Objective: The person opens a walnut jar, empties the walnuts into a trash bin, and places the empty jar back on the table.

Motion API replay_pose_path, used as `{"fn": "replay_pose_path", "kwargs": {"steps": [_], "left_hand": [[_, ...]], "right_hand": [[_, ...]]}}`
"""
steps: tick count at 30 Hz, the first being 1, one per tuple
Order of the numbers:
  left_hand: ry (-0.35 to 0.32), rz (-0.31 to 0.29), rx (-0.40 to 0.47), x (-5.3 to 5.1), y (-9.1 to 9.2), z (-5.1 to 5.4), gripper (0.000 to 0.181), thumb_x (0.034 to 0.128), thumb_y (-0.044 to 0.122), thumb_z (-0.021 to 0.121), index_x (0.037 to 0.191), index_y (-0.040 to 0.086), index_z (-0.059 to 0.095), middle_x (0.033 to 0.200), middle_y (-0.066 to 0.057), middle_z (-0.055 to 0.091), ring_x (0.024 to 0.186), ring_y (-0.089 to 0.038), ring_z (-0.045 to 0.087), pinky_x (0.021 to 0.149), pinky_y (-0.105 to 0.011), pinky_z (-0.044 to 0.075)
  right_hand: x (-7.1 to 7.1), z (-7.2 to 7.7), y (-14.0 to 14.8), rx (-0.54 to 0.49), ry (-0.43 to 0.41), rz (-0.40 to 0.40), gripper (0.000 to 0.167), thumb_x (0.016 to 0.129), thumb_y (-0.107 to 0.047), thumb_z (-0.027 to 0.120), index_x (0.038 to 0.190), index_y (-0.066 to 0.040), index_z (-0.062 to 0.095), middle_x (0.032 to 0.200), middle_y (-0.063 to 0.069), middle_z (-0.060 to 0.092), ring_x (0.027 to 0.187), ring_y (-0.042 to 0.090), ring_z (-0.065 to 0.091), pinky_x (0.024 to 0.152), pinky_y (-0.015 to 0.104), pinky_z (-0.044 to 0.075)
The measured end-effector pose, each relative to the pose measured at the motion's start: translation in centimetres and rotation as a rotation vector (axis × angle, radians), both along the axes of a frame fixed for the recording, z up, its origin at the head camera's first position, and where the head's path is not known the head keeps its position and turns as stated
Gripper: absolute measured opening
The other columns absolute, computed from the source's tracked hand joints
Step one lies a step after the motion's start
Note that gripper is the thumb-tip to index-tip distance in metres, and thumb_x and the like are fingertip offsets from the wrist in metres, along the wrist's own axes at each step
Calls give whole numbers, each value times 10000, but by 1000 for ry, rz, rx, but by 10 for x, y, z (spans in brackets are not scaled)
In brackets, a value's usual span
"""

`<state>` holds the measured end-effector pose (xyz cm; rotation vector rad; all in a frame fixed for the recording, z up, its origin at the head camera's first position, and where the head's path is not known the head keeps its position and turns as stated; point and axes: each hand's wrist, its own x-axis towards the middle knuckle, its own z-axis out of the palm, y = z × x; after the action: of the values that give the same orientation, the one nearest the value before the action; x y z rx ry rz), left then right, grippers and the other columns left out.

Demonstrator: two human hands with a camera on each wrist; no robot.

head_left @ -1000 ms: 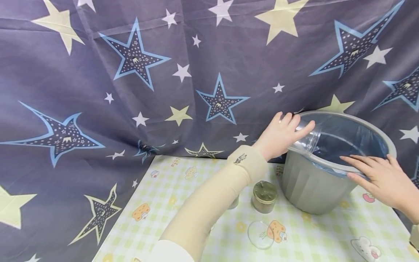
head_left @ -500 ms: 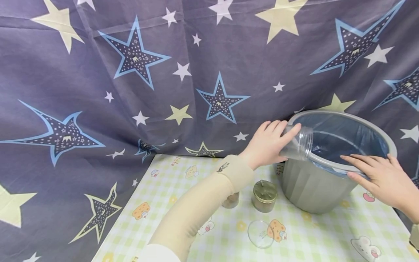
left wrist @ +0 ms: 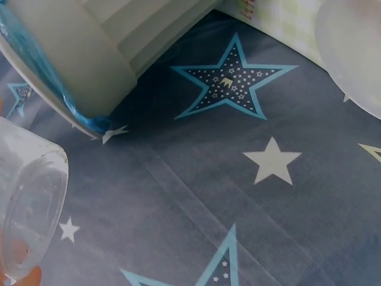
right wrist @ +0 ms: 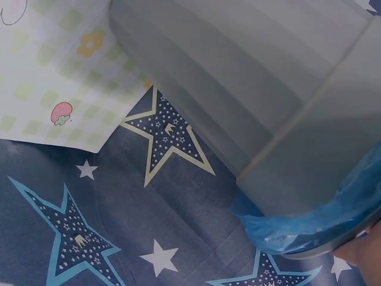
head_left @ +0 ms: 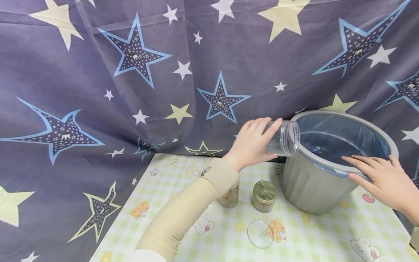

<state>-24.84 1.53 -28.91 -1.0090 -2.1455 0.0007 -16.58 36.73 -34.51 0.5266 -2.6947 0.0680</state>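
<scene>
Head | left hand grips clear jar | straight-fingered right hand apparently touches bin

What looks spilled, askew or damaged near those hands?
Nothing looks spilled or damaged in view. The clear jar is askew, held sideways in the left hand, ringed end toward the bin, while the green-topped jar stands upright. A clear disc lies loose on the checked cloth.

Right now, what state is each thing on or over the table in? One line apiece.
Bin: upright, open, lined with blue plastic
Clear jar: on its side, uncapped, in the left hand
Right hand: touching the bin's rim
Green-topped jar: upright
Half-hidden jar: upright, partly behind the sleeve
Clear disc: lying flat
</scene>
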Motion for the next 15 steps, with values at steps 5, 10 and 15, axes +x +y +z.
{"fn": "replay_pose_path", "kwargs": {"steps": [5,10,15], "left_hand": [[-9,-16,64,2,-14,-1,961,643,570,775,1404,119,398,1283,-105,528,1183,-236,526,1032,-343,414],[-16,-25,136,8,-25,-5,1002,611,581,790,1394,94,397,1273,-97,529,1159,-237,539,1017,-345,428],[-13,-58,196,16,-35,-12,1007,594,563,801,1376,72,397,1249,-96,547,1141,-235,547,995,-334,445]], "right_hand": [[-2,0,0,-7,1,6,552,926,-382,564,1430,-211,416,1261,237,539,1065,476,462,951,696,195],[-2,0,-1,-10,6,2,534,930,-379,559,1417,-200,432,1261,235,540,1055,474,468,943,682,205],[-1,0,0,2,14,1,539,939,-382,545,1432,-212,410,1244,239,547,1045,472,474,948,697,202]]}}
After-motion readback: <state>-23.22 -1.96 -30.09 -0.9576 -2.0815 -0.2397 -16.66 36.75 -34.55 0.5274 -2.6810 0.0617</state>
